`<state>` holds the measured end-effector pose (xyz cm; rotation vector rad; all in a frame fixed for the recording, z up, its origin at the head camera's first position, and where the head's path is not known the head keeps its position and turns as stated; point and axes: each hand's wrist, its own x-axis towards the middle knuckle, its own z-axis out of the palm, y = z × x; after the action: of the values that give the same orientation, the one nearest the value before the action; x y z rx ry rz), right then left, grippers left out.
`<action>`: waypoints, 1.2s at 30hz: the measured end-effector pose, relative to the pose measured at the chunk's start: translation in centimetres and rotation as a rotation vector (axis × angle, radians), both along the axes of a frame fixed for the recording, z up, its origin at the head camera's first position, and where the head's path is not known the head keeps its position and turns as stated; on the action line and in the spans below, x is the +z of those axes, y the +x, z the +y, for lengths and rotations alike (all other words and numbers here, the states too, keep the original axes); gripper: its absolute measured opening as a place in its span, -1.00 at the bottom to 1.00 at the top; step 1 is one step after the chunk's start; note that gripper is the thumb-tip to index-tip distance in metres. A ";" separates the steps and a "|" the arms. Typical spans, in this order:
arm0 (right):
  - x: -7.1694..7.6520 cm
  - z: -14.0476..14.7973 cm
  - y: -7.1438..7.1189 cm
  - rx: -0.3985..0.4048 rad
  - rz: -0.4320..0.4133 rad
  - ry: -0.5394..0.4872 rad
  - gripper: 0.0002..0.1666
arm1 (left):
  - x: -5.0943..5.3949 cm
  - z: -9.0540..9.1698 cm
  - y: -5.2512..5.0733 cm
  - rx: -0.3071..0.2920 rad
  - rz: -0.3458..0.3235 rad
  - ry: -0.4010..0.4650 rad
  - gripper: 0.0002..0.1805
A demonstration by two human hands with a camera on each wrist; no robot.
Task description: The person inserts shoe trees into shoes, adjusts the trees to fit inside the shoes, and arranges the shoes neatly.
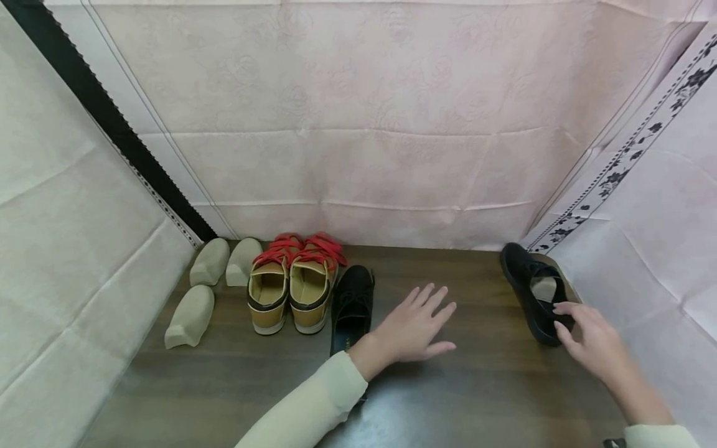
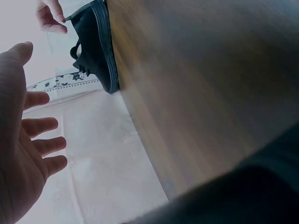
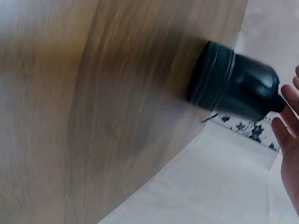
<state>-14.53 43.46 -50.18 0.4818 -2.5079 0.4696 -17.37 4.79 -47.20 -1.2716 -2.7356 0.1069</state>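
Note:
On the right, a black lace-up shoe (image 1: 526, 298) lies on the floor near the side wall, a pale insert (image 1: 543, 289) showing in its opening. My right hand (image 1: 594, 342) pinches the top of its heel between thumb and finger; the left wrist view shows this hand (image 2: 52, 16) at the heel too. In the middle my left hand (image 1: 411, 326) is held over the floor, fingers spread and touching nothing. Beside it stands another black shoe (image 1: 353, 295), its rear partly covered by my left forearm.
A pair of tan shoes (image 1: 308, 317) with red laces stands left of the middle. Several cream toe-shaped inserts (image 1: 190, 317) lie at the far left. Pale cloth walls (image 1: 364, 168) border the brown wood-look floor (image 1: 448, 398) at the back and both sides.

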 end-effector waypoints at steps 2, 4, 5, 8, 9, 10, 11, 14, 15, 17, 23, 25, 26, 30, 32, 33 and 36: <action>0.2 -0.8 0.1 0.010 0.028 -0.026 -0.64 | -0.1 -0.4 0.0 0.002 0.001 0.016 -0.15; 0.3 -1.5 0.1 0.016 0.054 -0.044 -0.63 | -0.1 -0.8 -0.1 0.004 0.005 0.034 -0.16; 0.3 -1.9 0.1 0.023 0.062 -0.048 -0.62 | -0.1 -1.0 -0.1 0.006 0.005 0.043 -0.16; 0.4 -2.9 0.1 0.041 0.070 -0.060 -0.61 | 0.0 -1.8 -0.2 0.007 0.007 0.068 -0.16; 0.4 -3.2 0.2 0.047 0.066 -0.061 -0.62 | 0.0 -2.0 -0.3 0.009 0.012 0.073 -0.16; 0.4 -3.5 0.2 0.054 0.062 -0.061 -0.63 | 0.1 -2.3 -0.3 0.011 0.014 0.078 -0.16; 0.3 -3.8 0.3 0.062 0.058 -0.062 -0.63 | 0.1 -2.5 -0.3 0.014 0.018 0.080 -0.16; 0.2 -4.7 0.5 0.088 0.064 -0.069 -0.65 | 0.5 -3.2 -0.3 0.019 0.033 0.084 -0.16; 0.1 -5.0 0.5 0.099 0.068 -0.074 -0.65 | 0.6 -3.5 -0.3 0.019 0.039 0.086 -0.16; -0.1 -5.6 0.5 0.121 0.075 -0.079 -0.65 | 0.9 -3.9 -0.3 0.016 0.049 0.094 -0.16; -0.9 -7.8 0.5 0.187 0.046 -0.073 -0.65 | 1.1 -5.7 0.0 0.020 0.089 0.105 -0.17; -1.2 -8.6 0.5 0.202 0.043 -0.075 -0.65 | 1.1 -6.3 0.1 0.022 0.097 0.113 -0.18; -1.4 -9.0 0.5 0.208 0.045 -0.078 -0.65 | 1.0 -6.6 0.2 0.022 0.102 0.116 -0.18; -1.6 -10.4 0.4 0.226 0.047 -0.087 -0.66 | 1.0 -7.9 0.2 0.035 0.111 0.136 -0.19; -1.5 -11.2 0.4 0.230 0.031 -0.084 -0.66 | 1.0 -8.5 0.3 0.046 0.112 0.138 -0.18; -1.4 -11.5 0.4 0.231 0.021 -0.082 -0.66 | 0.9 -8.8 0.3 0.049 0.107 0.144 -0.19; -1.1 -12.8 0.5 0.218 -0.035 -0.069 -0.66 | 0.9 -9.5 0.4 0.062 0.098 0.140 -0.18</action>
<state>-14.05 30.67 -51.32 0.7291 -2.4745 0.6503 -16.95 -4.75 -46.30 -1.1157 -2.6478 -0.0155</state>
